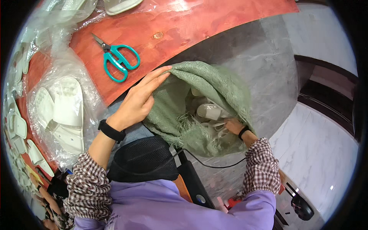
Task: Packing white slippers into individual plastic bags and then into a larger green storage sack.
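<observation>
A green woven sack [207,73] with frayed edges stands open in front of me. My left hand [138,99] has its fingertips pinched on the sack's upper left rim. Deep inside the sack is my right hand [234,125], beside a white slipper [209,111] in clear plastic. The right fingers are partly hidden and blurred, so their grip is unclear. Scissors with teal handles [122,61] lie on the red table [184,27], left of the sack. A pair of white slippers [68,107] in a clear plastic bag rests near my left forearm.
More white slippers [36,157] and loose clear plastic [57,34] cover the table's left side. A black mesh chair part [143,159] is between me and the sack, with a black cable [214,166] below it. Another person's arm [50,199] shows at lower left.
</observation>
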`<action>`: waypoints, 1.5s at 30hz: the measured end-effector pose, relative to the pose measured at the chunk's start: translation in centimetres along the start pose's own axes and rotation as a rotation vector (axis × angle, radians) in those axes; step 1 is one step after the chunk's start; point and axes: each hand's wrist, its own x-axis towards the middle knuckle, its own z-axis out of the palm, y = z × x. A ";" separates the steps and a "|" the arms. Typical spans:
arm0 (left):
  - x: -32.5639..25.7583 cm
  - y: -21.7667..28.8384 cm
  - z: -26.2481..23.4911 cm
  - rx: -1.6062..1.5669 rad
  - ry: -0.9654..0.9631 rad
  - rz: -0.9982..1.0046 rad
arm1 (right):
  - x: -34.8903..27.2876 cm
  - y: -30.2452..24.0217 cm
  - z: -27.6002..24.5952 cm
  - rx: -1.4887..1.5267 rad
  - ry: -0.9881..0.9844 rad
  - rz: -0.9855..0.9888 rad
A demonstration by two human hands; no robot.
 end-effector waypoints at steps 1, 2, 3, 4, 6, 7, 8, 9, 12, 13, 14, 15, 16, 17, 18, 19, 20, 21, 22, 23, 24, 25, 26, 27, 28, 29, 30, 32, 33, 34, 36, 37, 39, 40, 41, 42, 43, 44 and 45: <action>-0.2 -0.1 0.0 -0.006 0.007 0.009 | -0.1 0.0 -1.5 -0.009 0.003 0.004; -0.4 -0.3 0.0 -0.013 0.015 0.019 | -0.3 -0.1 -3.1 0.022 0.008 -0.018; -0.6 -0.3 -0.1 -0.013 0.025 0.032 | -0.6 -0.3 -5.2 0.049 0.013 -0.037; -0.9 -0.2 -0.1 -0.007 0.024 0.021 | -0.7 -0.9 -7.9 0.035 0.018 -0.033; -1.2 0.0 -0.1 -0.006 0.040 0.027 | -1.7 -2.0 -12.8 0.041 0.114 0.024; -1.2 0.0 0.0 -0.024 0.032 0.028 | -2.4 -2.0 -13.1 0.169 0.169 0.037; -1.3 -0.1 0.2 -0.041 0.026 0.030 | -3.1 -2.2 -14.1 0.150 0.167 0.050; -1.4 -0.3 0.3 -0.032 0.026 0.052 | -3.6 -2.8 -16.3 0.180 0.202 0.032; -2.6 -1.3 0.0 -0.071 0.027 0.019 | -3.7 -6.0 -24.7 0.171 0.263 0.040; -2.6 -1.4 0.1 -0.082 0.027 0.023 | -4.1 -6.8 -25.9 0.179 0.303 0.047; -2.6 -1.5 0.2 -0.095 0.042 0.047 | -4.6 -7.6 -26.9 0.186 0.344 0.052; -2.7 -1.6 0.3 -0.107 0.049 0.061 | -5.1 -8.6 -28.6 0.165 0.363 0.069; -2.8 -1.9 0.4 -0.118 0.055 0.075 | -5.7 -9.3 -29.8 0.159 0.356 0.063; -2.8 -2.2 0.4 -0.123 0.044 0.082 | -6.5 -10.1 -31.0 0.155 0.368 0.076; -2.7 -2.3 0.5 -0.107 0.041 0.097 | -7.6 -10.9 -32.1 0.149 0.379 0.089; -2.8 -2.4 0.5 -0.122 0.033 0.098 | -8.7 -11.7 -33.0 0.128 0.379 0.113; -2.8 -2.5 0.6 -0.136 0.024 0.101 | -9.7 -12.2 -34.3 0.136 0.362 0.124; -2.7 -2.5 0.8 -0.146 0.030 0.122 | -11.1 -13.0 -36.1 0.153 0.373 0.175; -2.8 -2.7 0.8 -0.165 0.052 0.100 | -12.2 -13.9 -38.0 0.173 0.389 0.217; -2.9 -2.8 0.8 -0.184 0.078 0.078 | -13.4 -14.6 -40.4 0.156 0.389 0.224; -3.1 -3.4 1.0 -0.180 0.089 0.086 | -14.3 -15.2 -42.5 0.185 0.425 0.257; -3.1 -4.3 1.1 -0.154 0.117 0.097 | -15.1 -15.6 -44.5 0.205 0.465 0.287; -3.2 -5.3 1.5 -0.127 0.146 0.104 | -16.0 -15.8 -45.6 0.205 0.554 0.311; -2.9 -7.2 2.5 -0.234 0.173 0.164 | -16.9 -16.2 -47.7 0.177 0.630 0.316; -2.6 -7.0 2.3 -0.241 0.173 0.227 | -17.9 -16.3 -49.5 0.158 0.706 0.335; -2.5 -6.8 2.3 -0.303 0.174 0.287 | -18.7 -16.1 -51.3 0.163 0.770 0.352; -2.5 -5.7 1.9 -0.369 0.162 0.350 | -19.5 -15.8 -52.8 0.174 0.832 0.379; -3.5 -4.3 1.1 -0.554 -0.029 0.022 | -20.8 -15.4 -57.0 0.178 0.891 0.414; -4.5 -7.0 2.5 -0.716 0.123 0.057 | -19.8 -15.0 -59.6 0.169 0.942 0.342; -4.7 -6.3 2.1 -0.665 0.058 -0.122 | -19.5 -14.1 -61.4 0.154 0.974 0.327; -5.1 -8.2 3.1 -0.367 0.222 0.085 | -17.5 -12.4 -65.8 0.171 0.983 0.177; -5.0 -8.0 3.3 -0.361 0.232 0.094 | -16.3 -11.2 -67.2 0.208 0.992 0.142; -5.4 -7.8 2.6 -0.533 0.009 -0.246 | -12.8 -9.2 -71.0 0.109 0.980 0.047; -5.2 -8.0 2.7 -0.526 0.020 -0.236 | -10.6 -8.0 -72.4 0.079 1.053 -0.040; -5.4 -8.1 3.0 -0.479 0.120 -0.065 | -8.7 -6.6 -74.2 0.034 1.046 -0.126; -5.2 -8.1 3.0 -0.430 0.211 0.107 | -6.5 -4.9 -75.9 0.008 1.046 -0.179; -4.8 -6.6 1.4 -0.548 -0.122 -0.283 | -3.5 -2.8 -76.5 0.044 1.120 -0.173; -4.7 -6.0 0.9 -0.541 -0.123 -0.287 | -0.5 -2.0 -77.1 0.004 1.192 -0.171; -4.4 -5.5 0.7 -0.607 -0.118 -0.269 | 2.4 -1.6 -77.7 -0.040 1.265 -0.166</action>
